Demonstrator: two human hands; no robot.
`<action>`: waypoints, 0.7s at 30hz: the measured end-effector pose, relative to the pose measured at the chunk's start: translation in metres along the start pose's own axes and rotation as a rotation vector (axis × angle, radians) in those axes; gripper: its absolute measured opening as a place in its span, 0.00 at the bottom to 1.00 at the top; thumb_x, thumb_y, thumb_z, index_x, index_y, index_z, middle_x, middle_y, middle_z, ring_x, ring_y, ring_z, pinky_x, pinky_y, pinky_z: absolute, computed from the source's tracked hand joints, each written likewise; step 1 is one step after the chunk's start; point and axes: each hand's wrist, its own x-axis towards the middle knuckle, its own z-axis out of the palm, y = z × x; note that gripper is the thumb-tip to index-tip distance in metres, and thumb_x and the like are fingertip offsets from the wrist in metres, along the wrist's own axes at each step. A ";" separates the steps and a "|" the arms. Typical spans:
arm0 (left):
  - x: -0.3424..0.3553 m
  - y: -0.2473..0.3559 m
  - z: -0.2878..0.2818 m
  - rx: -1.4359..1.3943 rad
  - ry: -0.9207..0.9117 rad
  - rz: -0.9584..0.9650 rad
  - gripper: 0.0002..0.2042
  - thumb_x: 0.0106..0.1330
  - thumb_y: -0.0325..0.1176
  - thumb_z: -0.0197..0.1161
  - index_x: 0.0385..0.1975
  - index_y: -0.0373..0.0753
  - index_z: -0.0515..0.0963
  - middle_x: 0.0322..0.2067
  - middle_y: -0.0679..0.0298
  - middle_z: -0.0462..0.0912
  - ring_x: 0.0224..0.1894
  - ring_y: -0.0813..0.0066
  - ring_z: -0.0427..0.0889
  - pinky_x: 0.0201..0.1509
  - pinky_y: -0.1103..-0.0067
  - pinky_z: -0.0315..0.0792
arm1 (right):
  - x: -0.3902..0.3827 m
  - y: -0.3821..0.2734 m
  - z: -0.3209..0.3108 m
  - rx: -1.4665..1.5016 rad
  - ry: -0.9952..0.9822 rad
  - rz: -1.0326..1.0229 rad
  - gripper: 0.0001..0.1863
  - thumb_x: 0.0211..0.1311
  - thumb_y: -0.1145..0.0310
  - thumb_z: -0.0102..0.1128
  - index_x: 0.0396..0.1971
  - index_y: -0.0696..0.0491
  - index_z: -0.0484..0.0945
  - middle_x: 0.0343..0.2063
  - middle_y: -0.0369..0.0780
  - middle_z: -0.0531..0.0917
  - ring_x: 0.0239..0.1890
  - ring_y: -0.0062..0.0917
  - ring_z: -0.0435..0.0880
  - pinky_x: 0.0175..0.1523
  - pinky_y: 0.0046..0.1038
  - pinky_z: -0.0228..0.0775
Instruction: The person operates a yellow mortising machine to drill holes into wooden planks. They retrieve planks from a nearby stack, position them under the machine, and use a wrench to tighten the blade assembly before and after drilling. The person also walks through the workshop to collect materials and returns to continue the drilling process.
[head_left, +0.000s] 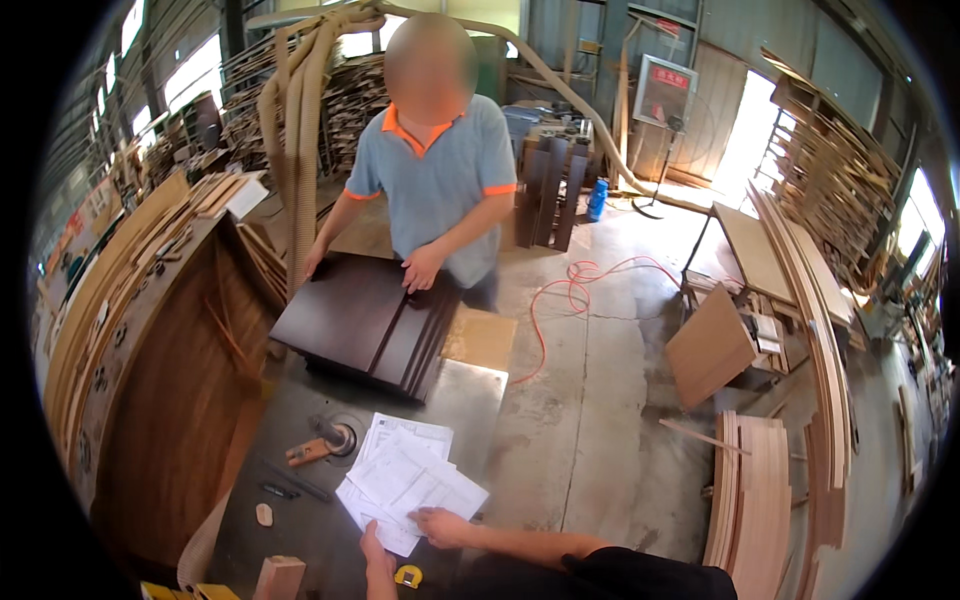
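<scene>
Several loose sheets of paper (420, 478) with printed lines lie fanned out over the near end of the metal worktable. My left hand (374, 548) grips their near left edge. On the near right part of the same sheets is my right hand (443, 527), its fingers curled at a sheet's edge. Close by my left hand lies a yellow tape measure (408, 576). Farther along the table sits a stack of dark brown wood panels (345, 305). Across from me a person in a grey shirt with orange trim has both hands on those panels.
The metal worktable (478, 392) carries a round fitting (340, 438), a wood-handled tool (308, 452) and a wood block (279, 578). Long boards (110, 330) line the left. A red air hose (540, 320) runs over the floor. Planks (755, 490) stand at right.
</scene>
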 end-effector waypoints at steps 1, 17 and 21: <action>-0.006 -0.001 0.007 -0.110 -0.026 -0.061 0.22 0.67 0.28 0.61 0.58 0.25 0.69 0.47 0.47 0.81 0.43 0.54 0.84 0.45 0.61 0.81 | -0.002 0.001 0.010 -0.031 -0.077 -0.010 0.15 0.52 0.72 0.58 0.38 0.64 0.80 0.64 0.46 0.73 0.64 0.44 0.72 0.64 0.37 0.70; -0.005 -0.033 -0.039 1.100 0.566 0.464 0.20 0.49 0.41 0.69 0.36 0.32 0.83 0.32 0.45 0.85 0.38 0.47 0.85 0.45 0.61 0.77 | 0.025 -0.064 -0.034 0.311 -0.369 -0.092 0.27 0.58 0.59 0.64 0.56 0.57 0.75 0.65 0.50 0.71 0.66 0.45 0.69 0.69 0.41 0.63; -0.049 0.006 -0.023 1.063 0.543 0.468 0.23 0.48 0.44 0.71 0.39 0.33 0.84 0.35 0.45 0.86 0.42 0.46 0.85 0.50 0.62 0.77 | 0.025 -0.066 -0.038 0.380 -0.319 -0.210 0.27 0.58 0.61 0.66 0.56 0.56 0.74 0.65 0.48 0.70 0.66 0.45 0.69 0.69 0.40 0.63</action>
